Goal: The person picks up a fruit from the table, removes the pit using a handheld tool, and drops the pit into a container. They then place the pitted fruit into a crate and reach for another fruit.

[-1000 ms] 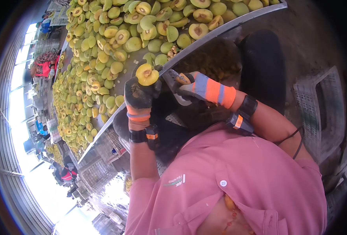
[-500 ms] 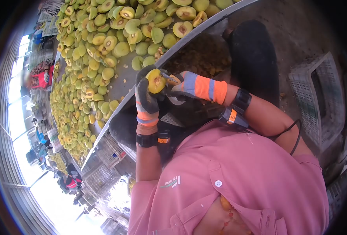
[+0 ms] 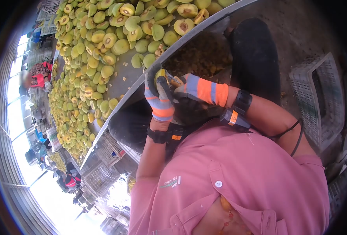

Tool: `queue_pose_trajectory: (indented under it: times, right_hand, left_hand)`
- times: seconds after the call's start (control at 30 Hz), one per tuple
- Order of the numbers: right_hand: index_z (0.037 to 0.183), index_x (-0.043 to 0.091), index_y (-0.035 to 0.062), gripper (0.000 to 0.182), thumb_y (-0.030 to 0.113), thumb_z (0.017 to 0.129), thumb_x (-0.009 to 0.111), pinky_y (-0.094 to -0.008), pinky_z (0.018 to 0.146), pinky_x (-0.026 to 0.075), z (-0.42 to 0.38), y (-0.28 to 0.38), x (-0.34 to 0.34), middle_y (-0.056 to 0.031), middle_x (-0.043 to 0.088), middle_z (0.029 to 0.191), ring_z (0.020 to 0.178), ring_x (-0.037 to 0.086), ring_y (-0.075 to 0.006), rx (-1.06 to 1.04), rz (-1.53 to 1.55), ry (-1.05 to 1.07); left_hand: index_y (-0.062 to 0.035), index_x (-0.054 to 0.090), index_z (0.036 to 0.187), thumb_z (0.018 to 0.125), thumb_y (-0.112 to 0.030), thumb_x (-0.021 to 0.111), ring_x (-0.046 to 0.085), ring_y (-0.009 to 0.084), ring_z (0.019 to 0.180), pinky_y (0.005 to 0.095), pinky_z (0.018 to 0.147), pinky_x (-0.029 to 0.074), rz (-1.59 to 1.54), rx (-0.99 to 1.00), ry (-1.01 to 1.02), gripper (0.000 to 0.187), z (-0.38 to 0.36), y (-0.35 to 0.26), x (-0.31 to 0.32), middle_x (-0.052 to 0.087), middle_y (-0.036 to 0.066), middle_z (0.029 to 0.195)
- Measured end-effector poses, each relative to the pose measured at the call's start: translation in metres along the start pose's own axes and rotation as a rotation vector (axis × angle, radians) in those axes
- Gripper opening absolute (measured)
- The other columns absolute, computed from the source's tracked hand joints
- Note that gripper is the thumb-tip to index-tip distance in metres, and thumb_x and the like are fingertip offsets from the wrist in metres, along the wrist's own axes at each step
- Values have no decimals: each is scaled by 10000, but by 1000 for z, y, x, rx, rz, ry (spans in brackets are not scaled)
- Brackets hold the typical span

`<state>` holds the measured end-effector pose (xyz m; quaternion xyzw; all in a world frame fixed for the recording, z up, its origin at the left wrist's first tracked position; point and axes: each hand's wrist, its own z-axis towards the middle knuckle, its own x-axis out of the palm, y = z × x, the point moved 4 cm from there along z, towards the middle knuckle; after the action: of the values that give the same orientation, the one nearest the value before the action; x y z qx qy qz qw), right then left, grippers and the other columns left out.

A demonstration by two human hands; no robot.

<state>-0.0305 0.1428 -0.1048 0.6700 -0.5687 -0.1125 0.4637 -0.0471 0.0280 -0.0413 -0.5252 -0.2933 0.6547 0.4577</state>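
Upper centre: your left hand (image 3: 158, 91), curled round fruit (image 3: 161, 73), cut face now turned, apparently toward tool (image 3: 175, 81) clenched in your right hand (image 3: 189, 88).

Pink shirt (image 3: 236, 168): chest print (image 3: 170, 182) reads "TRAINING"; smaller wording next to it too blurry to read. Orange labels on L wrist unit (image 3: 174, 136) & R wrist unit (image 3: 235, 119) carry marks, n/c enough to read.

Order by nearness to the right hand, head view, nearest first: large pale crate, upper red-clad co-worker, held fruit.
1. Held fruit, in the left hand.
2. Large pale crate, off to the right.
3. Upper red-clad co-worker, far left background.
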Motion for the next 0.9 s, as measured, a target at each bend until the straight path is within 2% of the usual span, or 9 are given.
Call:
queue_pose_trajectory:
  times: [0.17,0.27,0.37,0.47,0.57,0.67,0.77,0.87,0.9]
  right_hand:
    - [773,659,21,264,284,776,666,-324,410,408,1,-3,-1,-74,573,604,453,523,-181,-102,-62,74]
    - [791,671,57,191,245,810,644,-301,465,412,7,-9,-4,-42,572,610,483,521,-159,-126,-284,99]
    - [827,678,91,126,206,833,625,-299,502,422,-1,-7,3,-42,574,629,531,546,-166,-673,-513,238]
    - [867,676,102,107,188,834,622,-303,532,427,2,-13,6,-51,577,654,570,555,-186,-849,-608,226]
    - [903,673,109,125,195,823,630,-315,537,433,7,-15,4,-70,581,658,565,544,-234,-786,-463,232]
    - [889,673,61,170,203,800,649,-319,548,450,18,-11,5,-80,598,653,572,562,-240,-678,-584,152]
    - [869,662,-14,263,229,771,664,-323,567,482,18,-12,-2,-114,610,653,603,601,-246,-203,-307,6]
    - [839,656,-61,322,248,750,665,-327,544,499,6,1,-6,-125,605,637,608,621,-223,-95,-339,-14]
    - [827,657,-54,309,245,750,665,-328,530,498,6,-1,-5,-118,604,635,592,615,-219,-35,-312,33]
  left_hand:
    - [42,569,1164,975,-189,432,593,204,935,320,812,481,112,114,96,328,-1,0,-11,621,150,1071]
    - [43,580,1148,961,-137,449,597,203,921,310,808,481,62,81,161,290,-4,12,-17,628,149,1048]
    - [44,577,1148,952,-99,459,590,200,900,303,812,475,147,102,143,270,-8,4,-16,627,141,1016]
    - [34,562,1164,900,-21,489,608,206,881,307,786,494,56,6,48,280,-11,1,-9,615,140,1018]
    - [28,550,1176,916,-28,500,593,180,885,289,789,488,15,-26,-14,270,-16,0,-1,604,128,1032]
    - [25,545,1176,935,-47,511,577,167,882,278,789,481,-47,-45,-53,253,-16,3,0,593,116,1054]
    - [20,550,1172,948,-58,511,567,152,873,266,776,476,-150,-191,-36,241,-15,9,2,591,103,1050]
    - [7,558,1171,976,-120,492,555,134,847,259,778,470,-211,-260,-9,242,-16,22,3,595,87,1035]
    - [3,556,1175,982,-147,484,562,136,837,256,761,476,-85,-130,56,255,-14,23,1,598,87,1023]
